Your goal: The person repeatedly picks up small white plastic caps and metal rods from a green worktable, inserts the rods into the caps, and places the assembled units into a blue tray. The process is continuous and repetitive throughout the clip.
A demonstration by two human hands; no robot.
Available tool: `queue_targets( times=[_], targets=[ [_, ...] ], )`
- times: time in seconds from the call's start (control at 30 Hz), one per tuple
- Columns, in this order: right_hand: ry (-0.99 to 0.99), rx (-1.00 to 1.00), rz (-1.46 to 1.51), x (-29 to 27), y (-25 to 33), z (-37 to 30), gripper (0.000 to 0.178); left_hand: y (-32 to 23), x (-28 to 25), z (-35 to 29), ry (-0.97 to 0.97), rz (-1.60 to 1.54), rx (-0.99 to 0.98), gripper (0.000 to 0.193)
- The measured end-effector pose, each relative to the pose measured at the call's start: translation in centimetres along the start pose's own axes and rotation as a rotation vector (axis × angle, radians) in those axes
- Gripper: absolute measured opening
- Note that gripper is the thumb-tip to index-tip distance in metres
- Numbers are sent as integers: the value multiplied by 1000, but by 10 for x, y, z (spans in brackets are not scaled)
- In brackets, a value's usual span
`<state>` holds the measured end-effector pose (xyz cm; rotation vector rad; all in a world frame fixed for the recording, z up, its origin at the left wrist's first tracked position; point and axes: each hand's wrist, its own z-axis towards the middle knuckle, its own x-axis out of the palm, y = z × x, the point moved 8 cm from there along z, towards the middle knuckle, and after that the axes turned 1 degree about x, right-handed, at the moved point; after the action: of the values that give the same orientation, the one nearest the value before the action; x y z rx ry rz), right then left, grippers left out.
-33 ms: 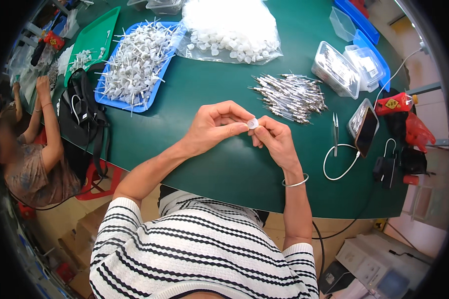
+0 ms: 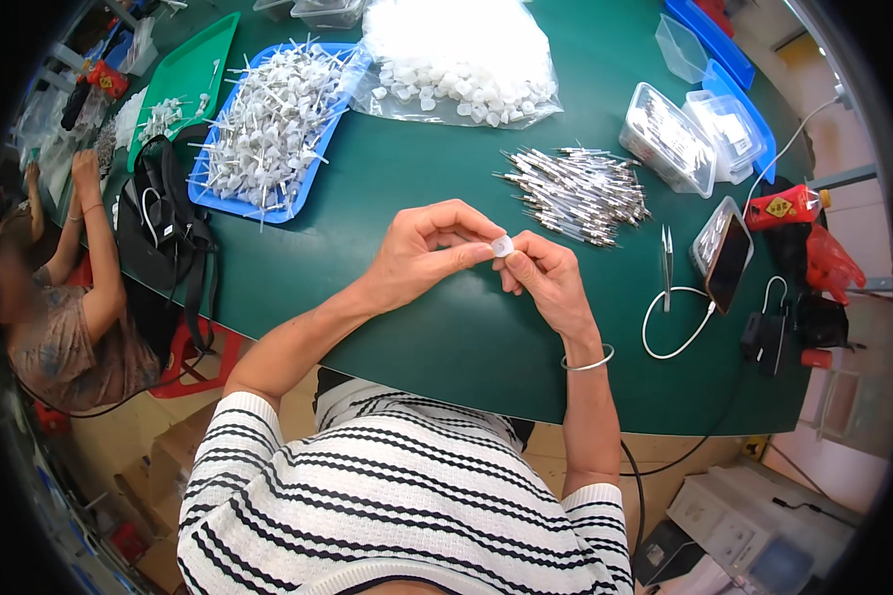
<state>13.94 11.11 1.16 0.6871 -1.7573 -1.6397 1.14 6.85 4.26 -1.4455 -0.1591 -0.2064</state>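
Note:
Between my two hands, above the green table, is a small white plastic cap (image 2: 503, 246). My left hand (image 2: 429, 250) pinches it from the left with thumb and index finger. From the right, the thumb and fingers of my right hand (image 2: 546, 275) also close on it. Whether a thin rod sits inside the cap is hidden by my fingers. Beyond my right hand lies a pile of thin metal-and-white rods (image 2: 575, 193). A clear bag (image 2: 456, 64) of loose white caps lies at the far middle. To its left, a blue tray (image 2: 196, 188) is heaped with capped rods.
Tweezers (image 2: 667, 268), a white cable (image 2: 655, 342) and a phone (image 2: 729, 263) lie at the right. Behind them stand clear plastic boxes (image 2: 668, 139) and a red bottle (image 2: 786, 206). At the left are a green tray (image 2: 203, 59), a black bag (image 2: 154, 233) and a seated person (image 2: 79, 337).

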Motion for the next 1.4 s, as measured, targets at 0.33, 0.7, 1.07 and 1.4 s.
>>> queue_targets(
  times=[0.33,0.7,1.07,1.4],
  targets=[
    [93,53,10,4,-2,-1,23,-39,6,5,112,644,355,10],
    [231,111,111,10,-6,-6,29,-43,18,22,398,531,149,11],
    [272,139,143,14,-7,-8,30,-49,18,18,412,644,254,12],
    [308,162,166,19,-7,-10,27,-35,22,19,479,488,110,14]
  ],
)
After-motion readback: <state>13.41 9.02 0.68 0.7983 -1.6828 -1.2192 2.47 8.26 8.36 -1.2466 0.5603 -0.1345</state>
